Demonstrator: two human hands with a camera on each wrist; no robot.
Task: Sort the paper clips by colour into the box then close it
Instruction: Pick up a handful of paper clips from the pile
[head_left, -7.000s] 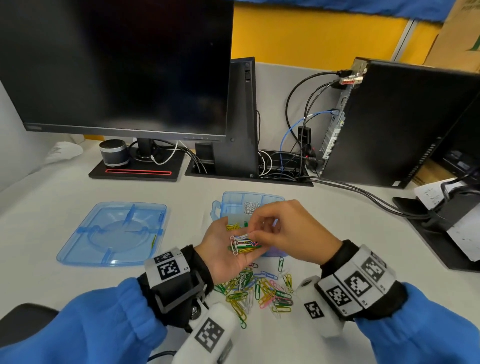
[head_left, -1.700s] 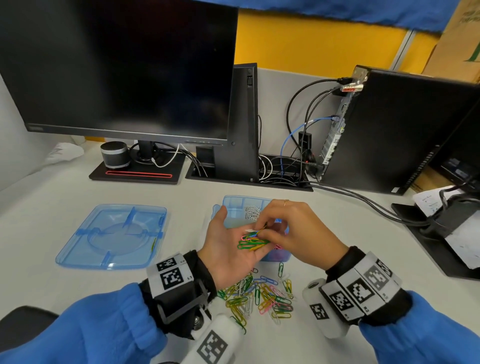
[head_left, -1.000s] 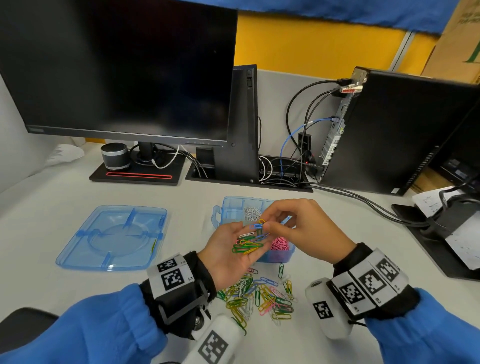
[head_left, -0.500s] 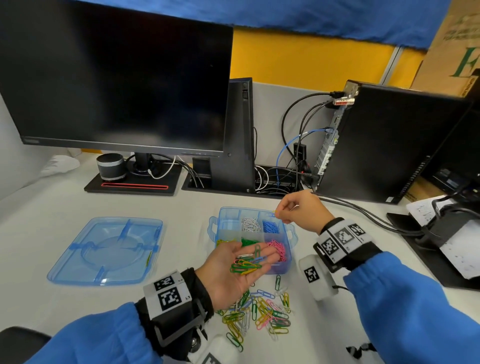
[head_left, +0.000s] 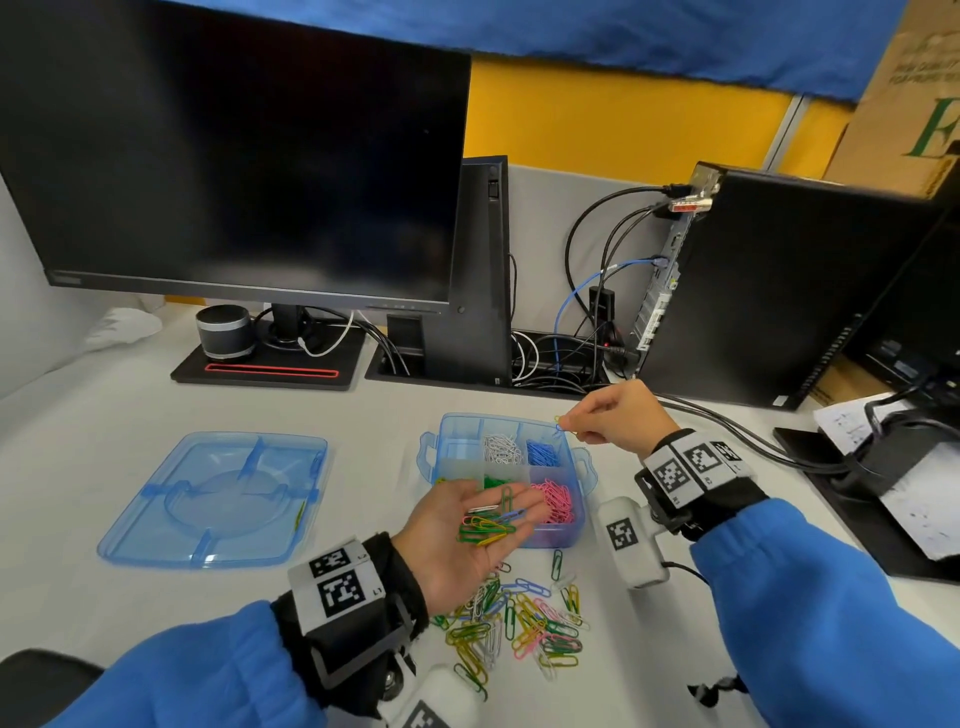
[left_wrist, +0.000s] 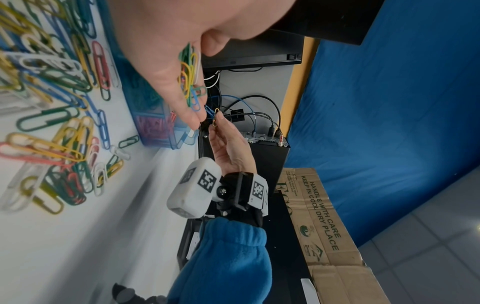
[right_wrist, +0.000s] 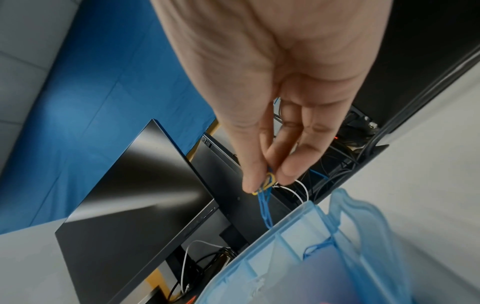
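A clear blue compartment box (head_left: 429, 459) stands open on the desk, with white, blue, green and pink clips in separate cells. My right hand (head_left: 615, 417) hovers over its back right corner and pinches a blue and a yellow paper clip (right_wrist: 265, 192) above the blue cell (head_left: 542, 453). My left hand (head_left: 470, 535) lies palm up in front of the box, fingers flat, carrying a small bunch of mixed clips (head_left: 485, 525). A loose pile of coloured clips (head_left: 519, 621) lies on the desk under that hand. The box lid (head_left: 215, 499) lies flat to the left.
A monitor (head_left: 234, 156) on its stand, a small speaker (head_left: 224, 332), a slim dock (head_left: 480, 270) and a black computer case (head_left: 769, 291) with cables line the back. A black device with papers (head_left: 893, 478) sits at the right edge.
My right hand left the left palm and carried the pinched clips back and right over the box's far corner. The left palm stayed flat with its bunch of clips.
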